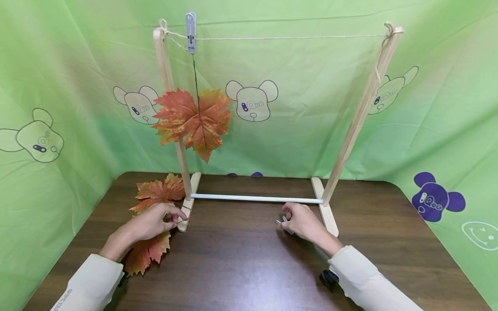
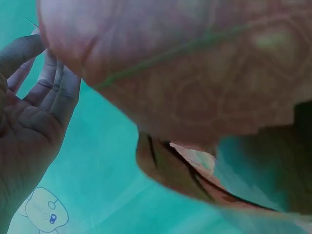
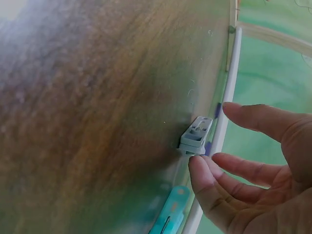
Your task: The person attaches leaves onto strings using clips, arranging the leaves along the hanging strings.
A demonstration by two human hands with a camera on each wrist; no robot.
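My left hand (image 1: pixel 157 220) pinches the thin stem of an artificial maple leaf (image 1: pixel 147 255) between thumb and fingertips, above the left foot of a wooden stand. Blurred and close, that leaf (image 2: pixel 195 87) fills much of the left wrist view. My right hand (image 1: pixel 305 221) is low over the table beside a grey clothespin (image 3: pixel 197 135). Its thumb and fingers are spread around the clothespin without closing on it; whether a fingertip touches it, I cannot tell. Nearer the wrist lies a teal clothespin (image 3: pixel 170 210), hidden in the head view.
A string (image 1: pixel 288 38) spans the stand's two wooden posts. On it, a grey clothespin (image 1: pixel 191 32) holds an orange-red maple leaf (image 1: pixel 198 121) by its stem. Another maple leaf (image 1: pixel 159 192) lies behind my left hand. A white rod (image 1: pixel 253 198) joins the posts low down.
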